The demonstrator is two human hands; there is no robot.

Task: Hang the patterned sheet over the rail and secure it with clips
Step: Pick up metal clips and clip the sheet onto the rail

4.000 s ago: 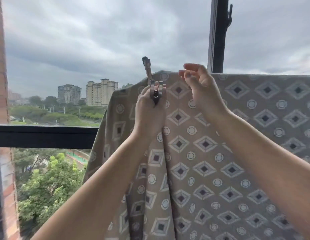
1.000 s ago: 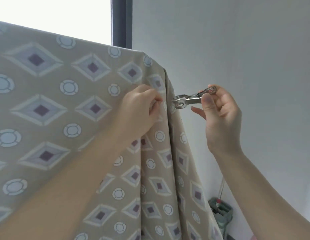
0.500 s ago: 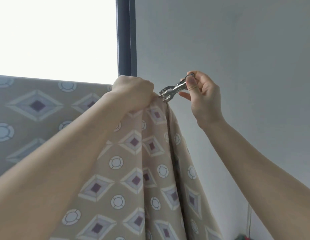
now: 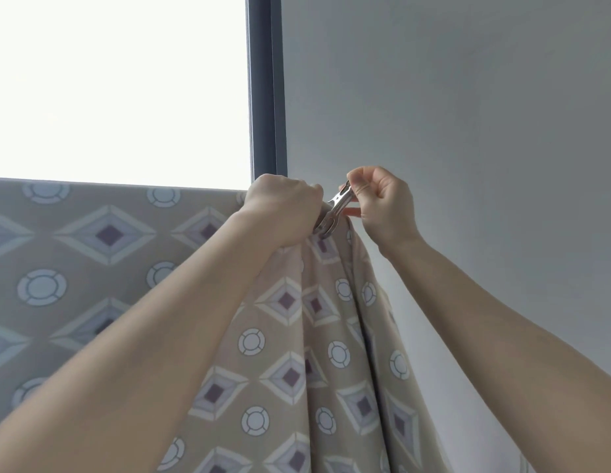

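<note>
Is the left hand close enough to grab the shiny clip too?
Probably yes. The left hand grips the sheet right beside the clip, with nothing between them; the right hand pinches the clip's other end.

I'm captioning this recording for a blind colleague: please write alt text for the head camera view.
A person's right hand pinches a metal clip at the bunched top corner of a beige patterned sheet, which the left hand grips beside it. The sheet hangs in folds before a bright window, a dark window frame and a grey wall.
</note>
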